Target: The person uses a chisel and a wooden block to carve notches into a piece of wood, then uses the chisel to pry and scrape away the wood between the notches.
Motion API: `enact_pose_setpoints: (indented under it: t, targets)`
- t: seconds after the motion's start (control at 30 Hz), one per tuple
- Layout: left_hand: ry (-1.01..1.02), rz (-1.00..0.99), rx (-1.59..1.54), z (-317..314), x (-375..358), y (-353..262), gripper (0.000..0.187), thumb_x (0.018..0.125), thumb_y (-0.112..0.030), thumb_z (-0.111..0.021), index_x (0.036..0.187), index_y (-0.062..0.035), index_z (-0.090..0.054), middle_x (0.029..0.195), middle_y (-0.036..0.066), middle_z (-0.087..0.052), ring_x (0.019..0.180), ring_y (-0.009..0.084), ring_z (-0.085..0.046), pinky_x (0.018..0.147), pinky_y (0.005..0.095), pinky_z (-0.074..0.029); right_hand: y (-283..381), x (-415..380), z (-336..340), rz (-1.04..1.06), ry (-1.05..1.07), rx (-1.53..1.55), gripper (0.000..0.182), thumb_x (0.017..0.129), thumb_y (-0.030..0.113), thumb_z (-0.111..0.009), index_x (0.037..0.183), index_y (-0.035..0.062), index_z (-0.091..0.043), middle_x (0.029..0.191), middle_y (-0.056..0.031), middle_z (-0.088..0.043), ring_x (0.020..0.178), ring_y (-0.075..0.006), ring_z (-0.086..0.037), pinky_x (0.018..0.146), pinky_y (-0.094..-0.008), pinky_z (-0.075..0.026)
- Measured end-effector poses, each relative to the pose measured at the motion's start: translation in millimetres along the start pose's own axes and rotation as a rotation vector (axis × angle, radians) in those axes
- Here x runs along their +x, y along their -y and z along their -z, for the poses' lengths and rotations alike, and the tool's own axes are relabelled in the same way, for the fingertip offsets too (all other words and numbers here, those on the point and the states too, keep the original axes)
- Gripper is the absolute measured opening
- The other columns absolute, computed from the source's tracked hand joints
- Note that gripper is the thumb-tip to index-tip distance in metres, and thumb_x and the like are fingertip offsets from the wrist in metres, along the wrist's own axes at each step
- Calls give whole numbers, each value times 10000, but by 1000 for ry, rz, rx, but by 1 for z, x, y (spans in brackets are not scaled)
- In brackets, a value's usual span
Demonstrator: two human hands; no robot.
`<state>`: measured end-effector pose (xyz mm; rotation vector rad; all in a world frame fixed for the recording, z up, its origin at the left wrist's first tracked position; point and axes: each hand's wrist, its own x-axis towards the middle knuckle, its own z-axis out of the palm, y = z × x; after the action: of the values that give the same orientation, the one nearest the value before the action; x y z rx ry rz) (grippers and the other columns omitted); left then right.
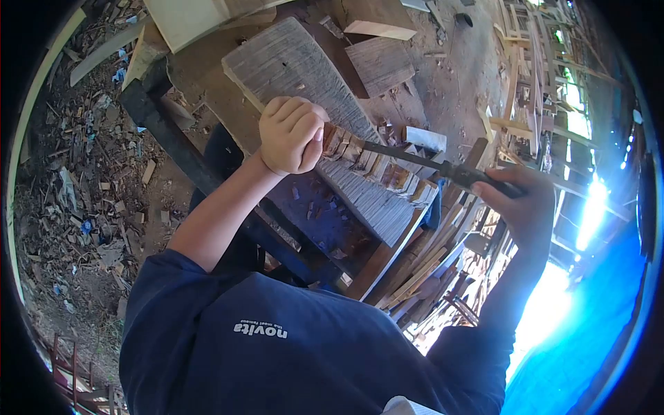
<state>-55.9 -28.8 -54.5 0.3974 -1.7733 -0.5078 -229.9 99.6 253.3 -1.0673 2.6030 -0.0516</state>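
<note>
My left hand (294, 135) is closed in a fist around the near-left end of a carved wooden piece (377, 168). That piece is brown, with a row of notches and pale cut faces, and lies across a thick grey wooden plank (297, 62). In my right hand (515, 197) is the dark handle of a chisel (408, 156). Its long flat metal blade reaches left, and the tip meets the notched wood beside my left fist. The end of the wood inside my left hand is hidden.
A wooden block (380, 66) lies beyond the plank, and a small pale offcut (425, 138) sits near the carved piece. A dark beam (173, 142) runs at left. Wood scraps (104, 207) litter the ground. Stacked strips (422, 273) lie at lower right, near a blue sheet (588, 332).
</note>
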Motion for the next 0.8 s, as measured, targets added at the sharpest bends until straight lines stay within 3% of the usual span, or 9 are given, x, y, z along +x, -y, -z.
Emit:
enact_pose_setpoints:
  t: [0.1, 0.3, 0.53, 0.6, 0.8]
  targets:
    - [15, -3, 14, 0, 1, 0, 223, 956, -174, -428, 798, -75, -550, 817, 71, -678, 709, 254, -623, 726, 382, -428, -25, -5, -14, -118, -25, 82, 311, 731, 94, -881, 1011, 11, -773, 885, -85, -761, 767, -118, -700, 689, -247, -529]
    - [60, 2, 37, 1, 0, 0, 244, 955, -186, -425, 800, -68, -573, 824, 77, -674, 711, 259, -621, 721, 385, -423, -77, 10, -31, 4, -11, 286, 299, 738, 61, -873, 1008, -9, -767, 882, -99, -760, 796, -127, -710, 728, -248, -536]
    - [41, 4, 17, 0, 2, 0, 262, 960, -200, -421, 817, -58, -588, 821, 79, -668, 705, 258, -613, 713, 388, -416, -113, 17, -55, 11, 0, 408, 310, 736, 58, -880, 1015, -15, -766, 896, -103, -757, 803, -133, -704, 745, -254, -538]
    - [24, 9, 12, -1, 2, 0, 145, 898, -162, -473, 787, -92, -535, 802, 53, -661, 714, 236, -605, 716, 368, -399, -121, 18, -59, 39, 8, 430, 321, 731, 54, -883, 1021, -18, -765, 893, -96, -754, 808, -127, -700, 750, -244, -532]
    - [28, 15, 19, 0, 3, -1, 167, 914, -164, -461, 785, -88, -534, 802, 55, -661, 710, 237, -604, 709, 370, -395, -147, 23, -82, -15, 29, 551, 320, 726, 49, -885, 1013, -26, -763, 909, -98, -757, 802, -112, -688, 752, -239, -532]
